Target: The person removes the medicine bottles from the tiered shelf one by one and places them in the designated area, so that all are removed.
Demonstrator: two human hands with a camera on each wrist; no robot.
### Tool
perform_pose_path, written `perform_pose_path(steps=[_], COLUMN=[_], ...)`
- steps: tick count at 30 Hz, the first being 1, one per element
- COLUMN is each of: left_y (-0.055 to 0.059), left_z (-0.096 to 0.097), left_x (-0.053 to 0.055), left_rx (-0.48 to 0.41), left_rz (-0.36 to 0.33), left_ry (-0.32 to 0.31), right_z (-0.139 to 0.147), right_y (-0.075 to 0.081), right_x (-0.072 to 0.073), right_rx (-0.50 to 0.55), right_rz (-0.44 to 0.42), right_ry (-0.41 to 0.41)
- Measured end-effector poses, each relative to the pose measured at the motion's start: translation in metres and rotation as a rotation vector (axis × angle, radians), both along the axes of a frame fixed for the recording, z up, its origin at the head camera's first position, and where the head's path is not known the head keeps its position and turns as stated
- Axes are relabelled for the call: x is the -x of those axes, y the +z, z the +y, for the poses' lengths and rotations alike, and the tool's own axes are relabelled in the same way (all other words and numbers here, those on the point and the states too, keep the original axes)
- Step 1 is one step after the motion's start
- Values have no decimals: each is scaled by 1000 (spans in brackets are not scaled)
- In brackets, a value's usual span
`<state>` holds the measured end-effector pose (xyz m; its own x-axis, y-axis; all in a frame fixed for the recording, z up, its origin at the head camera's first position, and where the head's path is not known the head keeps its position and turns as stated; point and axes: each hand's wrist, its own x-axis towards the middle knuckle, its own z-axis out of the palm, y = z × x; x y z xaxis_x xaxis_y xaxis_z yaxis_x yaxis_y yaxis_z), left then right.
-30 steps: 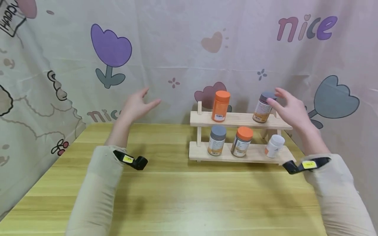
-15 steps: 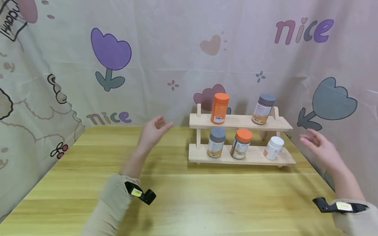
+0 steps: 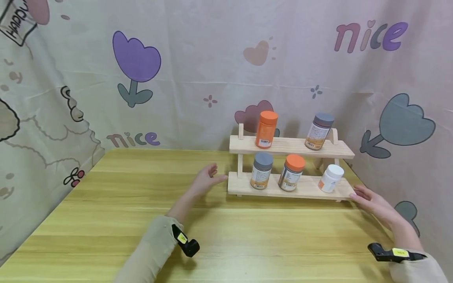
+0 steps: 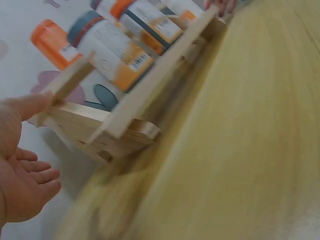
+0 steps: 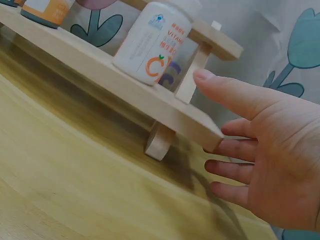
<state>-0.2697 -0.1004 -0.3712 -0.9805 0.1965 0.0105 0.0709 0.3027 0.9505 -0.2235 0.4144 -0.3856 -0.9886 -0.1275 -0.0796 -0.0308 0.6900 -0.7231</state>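
The table [image 3: 265,239] spreads below both hands, and on it, in the gap between them, stands a two-tier wooden rack [image 3: 291,147]. The right hand [image 3: 375,204] is at the rack's right end, thumb and fingers spread and holding nothing; the left hand [image 3: 205,181] is likewise loosely extended and without a grip, its thumb just beside the left end. Whether either hand touches the wood I cannot tell. The step in hand looks to be bracketing the rack by its two ends; taking hold from here would call for both sets of fingers to curl in together and stay level, since the loose-standing containers could tip. On the lower tier [image 3: 308,188], just inward of the right fingers, stands a white vitamin bottle [image 3: 330,179]; midway between the hands is an orange-lidded jar [image 3: 291,175], and nearest the left fingers a grey-lidded jar [image 3: 261,173]. Behind and above these, on the upper tier [image 3: 286,145], an orange bottle [image 3: 266,129] stands toward the left fingers, a grey-lidded bottle [image 3: 318,131] toward the right. All five are capped, so their contents stay hidden. Farthest beyond the fingers hangs a printed cloth [image 3: 201,51].
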Motion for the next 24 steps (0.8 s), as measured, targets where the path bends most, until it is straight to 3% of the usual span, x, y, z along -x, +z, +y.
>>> perform_pose_path(steps=[5, 10, 19, 24], left_y=[-13, -21, -27, -29], left_z=[12, 23, 33, 34], left_x=[4, 5, 8, 10], left_rx=[27, 37, 23, 1], left_rz=[2, 11, 29, 23], left_ry=[-63, -122, -111, -136], right_z=[-2, -1, 0, 0], right_y=[-4, -6, -8, -10], right_x=[6, 7, 9, 13], right_rx=[21, 40, 41, 25], right_rz=[31, 7, 20, 3], right_ry=[27, 30, 16, -14])
